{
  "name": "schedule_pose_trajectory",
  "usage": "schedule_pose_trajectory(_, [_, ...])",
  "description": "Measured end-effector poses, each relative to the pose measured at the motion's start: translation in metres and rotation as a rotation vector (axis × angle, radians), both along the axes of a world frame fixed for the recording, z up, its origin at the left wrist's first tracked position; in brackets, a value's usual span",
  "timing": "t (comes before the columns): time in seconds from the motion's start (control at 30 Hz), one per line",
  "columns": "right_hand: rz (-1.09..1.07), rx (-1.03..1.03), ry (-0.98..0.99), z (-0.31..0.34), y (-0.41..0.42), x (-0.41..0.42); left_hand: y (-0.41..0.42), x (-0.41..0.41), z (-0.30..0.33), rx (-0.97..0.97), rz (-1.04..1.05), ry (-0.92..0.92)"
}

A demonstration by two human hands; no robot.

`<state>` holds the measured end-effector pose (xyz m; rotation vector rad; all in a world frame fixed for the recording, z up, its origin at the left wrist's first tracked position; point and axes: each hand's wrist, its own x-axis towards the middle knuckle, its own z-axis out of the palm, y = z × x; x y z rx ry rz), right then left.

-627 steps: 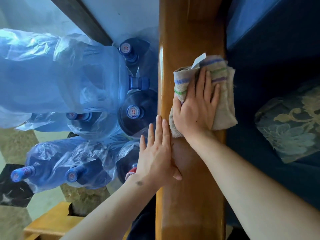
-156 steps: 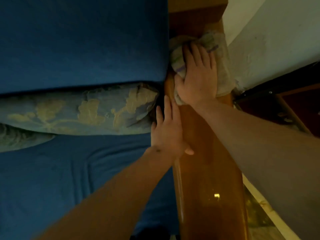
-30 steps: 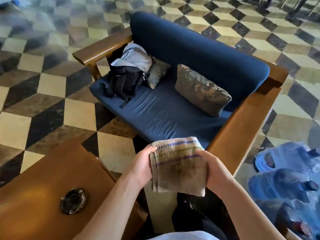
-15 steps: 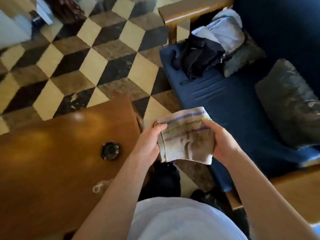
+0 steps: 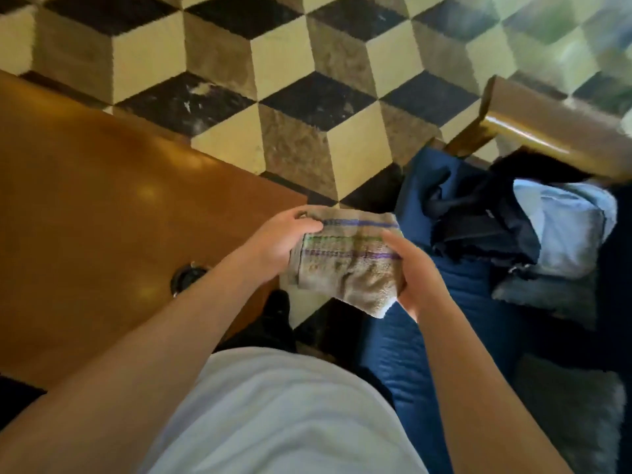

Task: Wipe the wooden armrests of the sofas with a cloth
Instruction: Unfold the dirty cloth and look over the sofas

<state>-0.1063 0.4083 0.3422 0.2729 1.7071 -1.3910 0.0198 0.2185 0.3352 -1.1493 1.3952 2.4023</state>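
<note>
Since half a second ago, both hands have carried the cloth [image 5: 345,260] lower and rightward. Left hand [image 5: 278,242] and right hand [image 5: 415,273] pinch its opposite ends (folded, stripes running left-right). Sofa armrest [image 5: 543,131] lies far right, nearer the right hand.

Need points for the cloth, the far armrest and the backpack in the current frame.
cloth [image 5: 345,265]: head view, middle of the striped face between the hands.
armrest [image 5: 533,131]: head view, glossy top near its front end.
backpack [image 5: 478,227]: head view, black front panel on the sofa seat.
</note>
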Motion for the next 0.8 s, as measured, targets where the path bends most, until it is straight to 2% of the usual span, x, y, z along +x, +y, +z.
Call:
schedule_pose_trajectory(0.17, [0.309, 0.034, 0.151, 0.003, -0.071, -0.055, -0.053, -0.001, 0.003, -0.139, 0.071, 0.013])
schedule_pose_trajectory(0.3, [0.708, 0.070, 0.222, -0.015, -0.142, -0.092, -0.084, 0.019, -0.010, -0.384, 0.045, -0.140])
schedule_pose_trajectory(0.37, [0.924, 0.109, 0.232, -0.036, -0.178, -0.108, -0.094, 0.022, -0.026, -0.439, 0.050, -0.259])
schedule_pose_trajectory(0.5, [1.388, 0.206, 0.315, -0.088, -0.248, -0.137, -0.095, 0.010, -0.066, -0.418, 0.033, -0.413])
schedule_pose_trajectory(0.63, [1.938, 0.236, 0.434, -0.145, -0.314, -0.148, -0.081, -0.009, -0.130, -0.419, 0.236, -0.568])
schedule_pose_trajectory(0.73, [2.139, 0.227, 0.528, -0.169, -0.348, -0.144, -0.078, -0.027, -0.157, -0.405, 0.287, -0.608])
schedule_pose_trajectory(0.8, [2.183, 0.183, 0.611, -0.184, -0.371, -0.136, -0.086, -0.031, -0.169, -0.430, 0.309, -0.655])
